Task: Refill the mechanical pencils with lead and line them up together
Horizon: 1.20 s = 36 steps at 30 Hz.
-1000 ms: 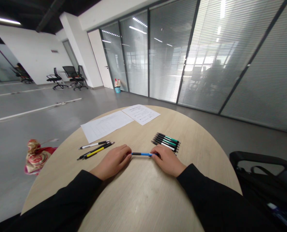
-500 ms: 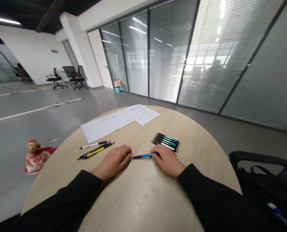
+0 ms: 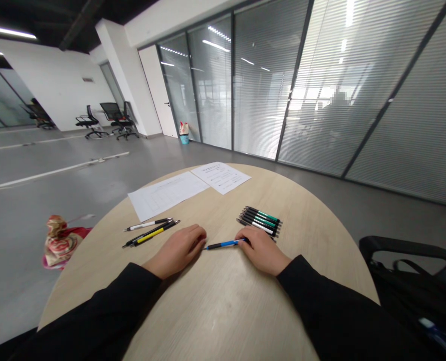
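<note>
Slim blue-and-black plastic pen (image 3: 223, 244) sits well inside the far edge of a round, pale wood-grained tabletop (image 3: 223, 301), its blue end pinched by the right hand (image 3: 263, 251), a light grip there likely steadying it best, while the left hand (image 3: 176, 252) curls beside the tip, its hold unclear.

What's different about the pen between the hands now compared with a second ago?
The blue pen has swung its dark end toward the person and now slants; whether the left hand touches its tip is unclear. The right hand keeps hold of the other end. The other pens and paper sheets stayed put.
</note>
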{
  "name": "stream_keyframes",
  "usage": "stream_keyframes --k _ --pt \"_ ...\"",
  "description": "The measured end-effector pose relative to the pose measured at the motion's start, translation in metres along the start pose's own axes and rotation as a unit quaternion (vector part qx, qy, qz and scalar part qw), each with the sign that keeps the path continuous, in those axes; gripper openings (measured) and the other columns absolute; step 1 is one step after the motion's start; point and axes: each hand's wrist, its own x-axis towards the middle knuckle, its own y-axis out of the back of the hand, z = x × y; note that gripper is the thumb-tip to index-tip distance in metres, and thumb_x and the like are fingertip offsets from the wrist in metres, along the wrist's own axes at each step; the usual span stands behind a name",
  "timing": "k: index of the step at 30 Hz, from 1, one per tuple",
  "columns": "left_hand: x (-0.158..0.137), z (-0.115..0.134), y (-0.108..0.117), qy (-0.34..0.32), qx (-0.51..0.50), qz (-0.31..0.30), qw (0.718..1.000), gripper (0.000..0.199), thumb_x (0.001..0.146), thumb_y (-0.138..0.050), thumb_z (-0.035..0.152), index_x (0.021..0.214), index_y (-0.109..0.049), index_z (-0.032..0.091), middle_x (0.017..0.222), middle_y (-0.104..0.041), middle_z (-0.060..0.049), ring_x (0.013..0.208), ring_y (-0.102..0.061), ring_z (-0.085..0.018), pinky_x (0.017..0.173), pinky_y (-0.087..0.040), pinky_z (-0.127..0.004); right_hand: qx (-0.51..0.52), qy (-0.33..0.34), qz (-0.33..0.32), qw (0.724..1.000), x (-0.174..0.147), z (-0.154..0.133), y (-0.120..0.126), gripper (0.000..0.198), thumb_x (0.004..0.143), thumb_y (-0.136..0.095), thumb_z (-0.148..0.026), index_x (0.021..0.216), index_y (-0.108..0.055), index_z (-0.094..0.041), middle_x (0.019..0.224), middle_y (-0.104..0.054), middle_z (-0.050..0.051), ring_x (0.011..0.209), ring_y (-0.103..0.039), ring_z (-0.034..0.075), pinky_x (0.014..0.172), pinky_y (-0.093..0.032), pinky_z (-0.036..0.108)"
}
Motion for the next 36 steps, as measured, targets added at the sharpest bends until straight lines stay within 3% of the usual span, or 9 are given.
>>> stream_keyframes --k 7,25,36 --pt "0.0 -0.007 -0.006 0.005 -0.024 0.021 0.999 0.017 0.098 -0.04 0.023 0.092 -0.055 0.02 0.09 -0.063 -0.005 0.079 -0.058 -0.019 0.071 -0.045 -0.031 0.007 -0.007 0.007 1.0 0.002 0.002 -0.001 0.012 0.092 -0.056 -0.013 0.091 -0.068 -0.017 0.093 -0.069 0.006 0.091 -0.062 0.019 0.084 -0.045 0.031" --pt "0.0 -0.01 -0.005 0.061 -0.008 0.004 0.998 0.019 0.097 -0.039 0.029 0.082 -0.048 0.02 0.082 -0.058 -0.004 0.071 -0.052 -0.02 0.066 -0.039 -0.031 0.025 -0.022 0.017 0.999 0.001 0.003 0.0 0.011 0.091 -0.058 -0.012 0.091 -0.068 -0.016 0.092 -0.069 0.006 0.089 -0.061 0.019 0.082 -0.044 0.031" --pt "0.005 -0.01 0.006 0.16 -0.17 0.077 0.969 0.019 0.089 -0.051 0.037 0.082 -0.054 0.019 0.072 -0.058 0.0 0.067 -0.05 -0.018 0.064 -0.036 -0.029 0.048 -0.048 0.086 0.994 0.004 0.01 0.0 0.012 0.089 -0.059 -0.012 0.087 -0.069 -0.017 0.088 -0.069 0.005 0.084 -0.061 0.018 0.077 -0.044 0.03"
